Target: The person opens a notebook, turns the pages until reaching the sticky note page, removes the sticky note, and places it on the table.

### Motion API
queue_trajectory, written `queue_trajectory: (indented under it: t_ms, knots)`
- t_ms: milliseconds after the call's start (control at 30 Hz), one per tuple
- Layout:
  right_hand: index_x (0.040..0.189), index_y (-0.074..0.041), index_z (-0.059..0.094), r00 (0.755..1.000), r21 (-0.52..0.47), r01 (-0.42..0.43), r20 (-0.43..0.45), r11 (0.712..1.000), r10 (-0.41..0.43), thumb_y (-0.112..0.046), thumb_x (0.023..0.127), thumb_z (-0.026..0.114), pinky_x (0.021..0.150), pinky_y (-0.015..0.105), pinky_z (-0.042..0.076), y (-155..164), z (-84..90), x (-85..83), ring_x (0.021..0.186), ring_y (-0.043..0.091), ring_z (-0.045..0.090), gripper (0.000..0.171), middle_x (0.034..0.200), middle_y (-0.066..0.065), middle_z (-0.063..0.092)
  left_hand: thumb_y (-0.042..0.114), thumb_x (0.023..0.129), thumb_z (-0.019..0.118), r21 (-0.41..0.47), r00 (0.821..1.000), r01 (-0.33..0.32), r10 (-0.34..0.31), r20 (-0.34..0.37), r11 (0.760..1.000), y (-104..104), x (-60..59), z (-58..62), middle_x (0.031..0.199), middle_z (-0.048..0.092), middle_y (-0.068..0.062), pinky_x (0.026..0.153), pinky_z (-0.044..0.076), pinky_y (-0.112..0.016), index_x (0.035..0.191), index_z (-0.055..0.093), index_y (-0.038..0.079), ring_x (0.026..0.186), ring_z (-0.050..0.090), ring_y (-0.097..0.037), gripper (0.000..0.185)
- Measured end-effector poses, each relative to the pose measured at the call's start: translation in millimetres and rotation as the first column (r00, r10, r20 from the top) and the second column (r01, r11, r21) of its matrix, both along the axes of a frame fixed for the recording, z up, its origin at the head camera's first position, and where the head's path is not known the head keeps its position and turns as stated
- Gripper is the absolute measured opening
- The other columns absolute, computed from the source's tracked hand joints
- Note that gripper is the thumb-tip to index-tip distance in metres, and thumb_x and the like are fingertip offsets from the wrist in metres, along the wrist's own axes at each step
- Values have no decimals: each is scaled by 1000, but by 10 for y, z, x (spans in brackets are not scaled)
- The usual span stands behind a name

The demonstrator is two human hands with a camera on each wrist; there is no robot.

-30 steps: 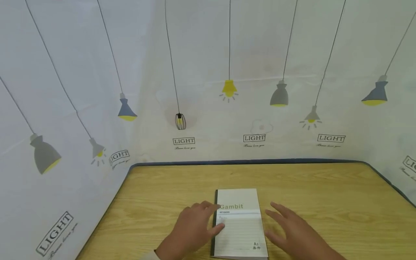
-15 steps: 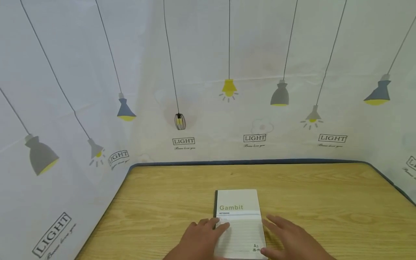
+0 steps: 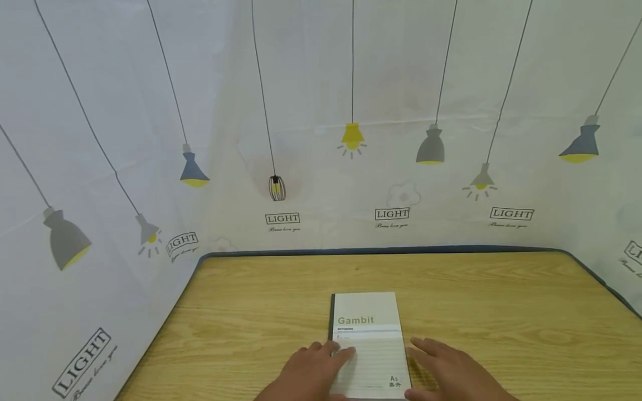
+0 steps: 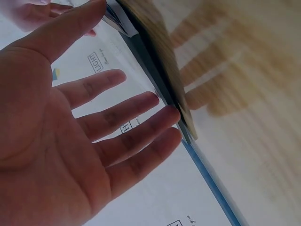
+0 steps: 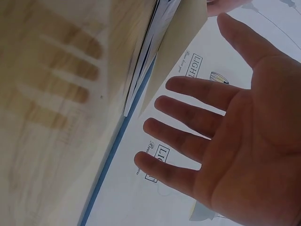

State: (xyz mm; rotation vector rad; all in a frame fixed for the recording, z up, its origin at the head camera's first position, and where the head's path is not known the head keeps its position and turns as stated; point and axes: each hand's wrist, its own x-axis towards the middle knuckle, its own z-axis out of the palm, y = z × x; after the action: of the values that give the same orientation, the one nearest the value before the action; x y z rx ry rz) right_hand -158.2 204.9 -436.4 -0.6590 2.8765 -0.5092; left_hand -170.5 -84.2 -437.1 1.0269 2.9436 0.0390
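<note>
While a closed notebook (image 3: pixel 370 348) marked "Gambit" is lying at the near middle of a wooden table (image 3: pixel 501 312), the left hand (image 3: pixel 311 374) is resting spread fingers on its left edge. Just right of the cover, the right hand (image 3: pixel 451 372) is hovering, fingers wide, holding nothing. Beyond them, a lamp-printed backdrop (image 3: pixel 321 139) is enclosing the tabletop.

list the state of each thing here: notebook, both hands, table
notebook: closed, lying flat on the table, cover up
left hand: open, fingers straight, fingertips on the notebook's left edge
right hand: open, fingers spread, beside the notebook's right edge
table: bears only the notebook and the hands
</note>
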Motion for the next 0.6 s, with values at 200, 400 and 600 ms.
queue_trajectory:
  t_ms: [200, 400, 600]
  knots:
    - [137, -10, 61, 999, -12, -48, 13, 999, 48, -65, 84, 66, 93, 64, 48, 24, -4, -14, 128, 47, 54, 77, 141, 16, 59, 50, 79, 81, 55, 998, -10, 7, 62, 998, 1, 6, 31, 126, 65, -3, 84, 55, -35, 141, 54, 22, 107, 65, -20, 74]
    - [145, -15, 53, 996, -62, -83, 36, 995, 85, -62, 89, 62, 90, 67, 47, 51, -2, 8, 131, 52, 49, 74, 146, 14, 55, 49, 82, 79, 86, 984, -37, 21, 177, 996, 2, -2, 76, 130, 65, -4, 91, 54, -33, 145, 50, 17, 112, 65, -16, 77]
    - [150, -25, 46, 981, -64, -190, 20, 980, 191, -63, 87, 64, 90, 63, 50, 70, -49, 6, 131, 53, 48, 76, 150, 11, 52, 49, 83, 77, 93, 964, -72, 45, 263, 993, 17, -22, 107, 133, 65, -3, 92, 55, -32, 146, 49, 18, 113, 65, -13, 76]
